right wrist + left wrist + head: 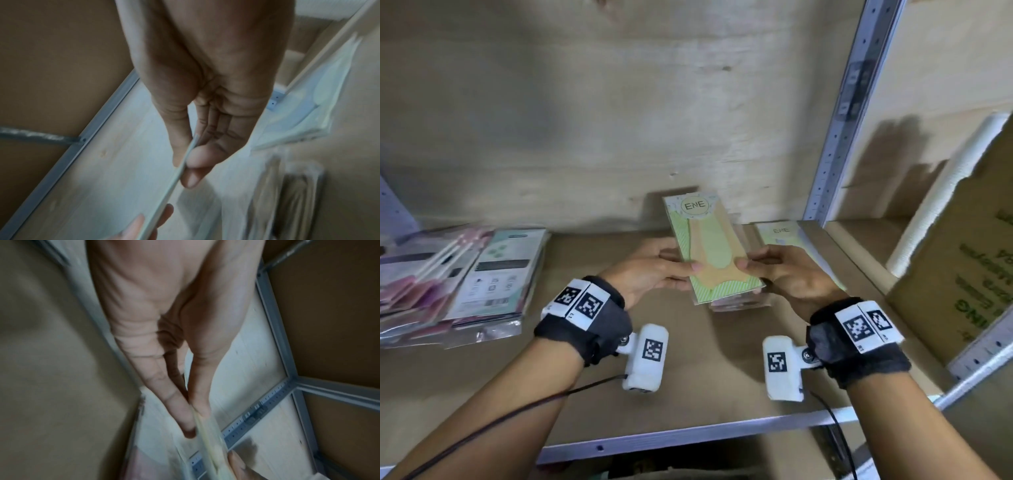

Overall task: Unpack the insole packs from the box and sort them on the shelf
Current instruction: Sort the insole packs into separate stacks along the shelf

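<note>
A green striped insole pack marked ENE is held flat above the brown shelf board, over a small pile of packs. My left hand pinches its left edge, thumb on top. My right hand pinches its right edge the same way. In the left wrist view the thumb and fingers close on the pack's thin edge. In the right wrist view the pack's edge runs between thumb and fingers. A second pale ENE pack lies on the shelf behind my right hand.
A stack of pink and teal packs lies at the shelf's left. The cardboard box stands at the right with a white roll leaning on it. A grey metal upright divides the bays. A plywood back wall closes the shelf.
</note>
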Available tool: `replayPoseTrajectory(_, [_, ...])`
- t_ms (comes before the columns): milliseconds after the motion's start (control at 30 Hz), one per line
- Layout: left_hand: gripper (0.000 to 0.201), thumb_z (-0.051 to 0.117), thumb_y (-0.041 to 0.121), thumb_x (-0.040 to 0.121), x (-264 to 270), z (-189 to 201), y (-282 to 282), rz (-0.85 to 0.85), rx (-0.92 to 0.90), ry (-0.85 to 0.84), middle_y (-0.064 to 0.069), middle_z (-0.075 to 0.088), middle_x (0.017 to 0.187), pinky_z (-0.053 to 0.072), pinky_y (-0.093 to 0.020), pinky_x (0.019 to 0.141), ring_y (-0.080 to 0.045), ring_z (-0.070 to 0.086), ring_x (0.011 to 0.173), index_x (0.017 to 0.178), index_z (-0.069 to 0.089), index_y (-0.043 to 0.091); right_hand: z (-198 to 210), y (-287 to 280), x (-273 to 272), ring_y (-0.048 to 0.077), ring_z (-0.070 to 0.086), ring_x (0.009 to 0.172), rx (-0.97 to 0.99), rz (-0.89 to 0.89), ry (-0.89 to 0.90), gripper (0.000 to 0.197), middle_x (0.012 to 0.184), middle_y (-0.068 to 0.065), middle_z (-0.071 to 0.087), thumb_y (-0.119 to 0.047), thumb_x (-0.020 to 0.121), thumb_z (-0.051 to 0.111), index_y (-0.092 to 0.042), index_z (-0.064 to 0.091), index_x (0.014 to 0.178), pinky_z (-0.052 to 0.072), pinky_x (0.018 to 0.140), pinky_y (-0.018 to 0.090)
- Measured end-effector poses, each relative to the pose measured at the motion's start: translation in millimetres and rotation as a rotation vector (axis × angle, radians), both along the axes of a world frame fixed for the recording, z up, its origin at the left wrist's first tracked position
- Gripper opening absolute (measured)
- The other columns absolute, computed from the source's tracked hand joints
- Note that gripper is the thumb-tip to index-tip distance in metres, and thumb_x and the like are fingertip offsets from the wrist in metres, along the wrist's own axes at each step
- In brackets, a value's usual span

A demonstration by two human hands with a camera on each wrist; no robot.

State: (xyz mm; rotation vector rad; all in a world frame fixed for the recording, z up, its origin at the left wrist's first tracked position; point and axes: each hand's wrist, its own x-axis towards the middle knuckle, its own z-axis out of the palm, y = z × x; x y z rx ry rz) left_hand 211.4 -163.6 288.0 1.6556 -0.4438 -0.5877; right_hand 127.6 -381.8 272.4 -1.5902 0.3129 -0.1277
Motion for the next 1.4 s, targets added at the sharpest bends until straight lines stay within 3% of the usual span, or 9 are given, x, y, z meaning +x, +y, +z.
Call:
replayPoseTrajectory(300, [0.027, 0.083, 0.001, 0.075, 6.9, 9.1, -116.1, 0.057, 0.113, -0.039, -0.016, 0.075, 0.096, 0.06, -0.021, 0.059, -0.013, 0.075, 0.065, 0.097, 0.067, -0.004, 2.5, -85.6, -18.0, 0.015, 0.062, 0.074, -0.065, -0.191, 0.037, 0.036, 0.096, 0.01, 0.071, 0.003, 0.085, 0.068, -0.004, 0.066, 0.12, 0.053, 0.063, 0.022])
replayPoseTrajectory(433, [0.042, 0.082, -0.002, 0.076, 11.1, 5.9, -161.9, 0.074, 0.195, -0.02, -0.026, 0.07, 0.11, 0.063, -0.038, 0.079, -0.032, 0.075, 0.087, 0.109, 0.059, -0.012, -3.2, -111.9, -19.4, 0.014, 0.061, 0.063, -0.208, -0.35, 0.076, 0.032, 0.09, 0.009, 0.07, 0.005, 0.08, 0.073, -0.005, 0.07, 0.111, 0.051, 0.058, 0.021])
replayPoseTrajectory(567, [0.032, 0.082, 0.0, 0.077, 12.1, 2.4, -192.3, 0.043, 0.322, -0.064, -0.027, 0.071, 0.107, 0.06, -0.045, 0.088, -0.033, 0.075, 0.09, 0.08, 0.05, 0.004, -14.0, -128.4, -16.8, 0.02, 0.068, 0.075, -0.291, -0.474, 0.141, 0.021, 0.096, 0.012, 0.072, 0.001, 0.078, 0.077, -0.009, 0.072, 0.095, 0.055, 0.064, 0.025])
replayPoseTrajectory(633, [0.039, 0.081, 0.0, 0.078, 11.3, -1.3, -202.1, 0.059, 0.394, -0.102, -0.027, 0.07, 0.106, 0.059, -0.045, 0.089, -0.034, 0.075, 0.089, 0.077, 0.043, 0.009, -19.0, -131.1, -14.9, 0.025, 0.07, 0.089, -0.338, -0.48, 0.198, 0.018, 0.1, 0.013, 0.071, 0.0, 0.077, 0.078, -0.014, 0.069, 0.081, 0.06, 0.079, 0.034])
replayPoseTrajectory(733, [0.03, 0.081, -0.002, 0.078, 8.8, -6.4, -210.0, 0.056, 0.468, -0.114, -0.028, 0.069, 0.111, 0.059, -0.047, 0.089, -0.037, 0.074, 0.093, 0.09, 0.054, -0.001, -22.7, -131.6, -12.2, 0.03, 0.068, 0.1, -0.38, -0.454, 0.27, 0.013, 0.103, 0.016, 0.071, -0.002, 0.075, 0.079, -0.011, 0.072, 0.082, 0.057, 0.093, 0.042])
replayPoseTrajectory(833, [0.048, 0.084, 0.003, 0.075, 8.9, -14.1, -212.5, 0.064, 0.544, -0.184, -0.023, 0.071, 0.11, 0.059, -0.045, 0.088, -0.034, 0.073, 0.095, 0.116, 0.061, -0.006, -23.9, -132.8, -9.1, 0.032, 0.067, 0.102, -0.415, -0.437, 0.31, 0.026, 0.107, 0.019, 0.07, -0.003, 0.074, 0.08, -0.003, 0.073, 0.099, 0.056, 0.093, 0.043])
replayPoseTrajectory(1033, [0.044, 0.085, 0.016, 0.076, 9.0, -13.9, -213.9, 0.006, 0.655, -0.224, -0.015, 0.077, 0.097, 0.06, -0.041, 0.088, -0.025, 0.076, 0.09, 0.11, 0.064, -0.003, -24.3, -131.0, -7.9, 0.032, 0.063, 0.107, -0.479, -0.455, 0.371, 0.034, 0.117, 0.018, 0.065, -0.006, 0.078, 0.076, -0.002, 0.068, 0.11, 0.055, 0.095, 0.039])
replayPoseTrajectory(1200, [0.028, 0.085, 0.015, 0.071, 8.5, -15.8, -215.5, 0.048, 0.708, -0.376, -0.015, 0.075, 0.091, 0.063, -0.04, 0.076, -0.026, 0.075, 0.081, 0.081, 0.062, 0.003, -22.0, -127.8, -9.7, 0.033, 0.062, 0.107, -0.481, -0.454, 0.395, 0.037, 0.117, 0.019, 0.064, -0.007, 0.079, 0.077, 0.0, 0.065, 0.113, 0.054, 0.095, 0.039])
replayPoseTrajectory(1400, [0.047, 0.086, 0.023, 0.073, 12.7, -12.7, -215.4, 0.06, 0.74, -0.404, -0.018, 0.072, 0.105, 0.06, -0.044, 0.087, -0.032, 0.073, 0.096, 0.108, 0.066, -0.003, -19.1, -125.7, -10.1, 0.033, 0.06, 0.112, -0.506, -0.446, 0.418, 0.042, 0.119, 0.018, 0.064, -0.014, 0.079, 0.078, -0.001, 0.064, 0.116, 0.053, 0.097, 0.042])
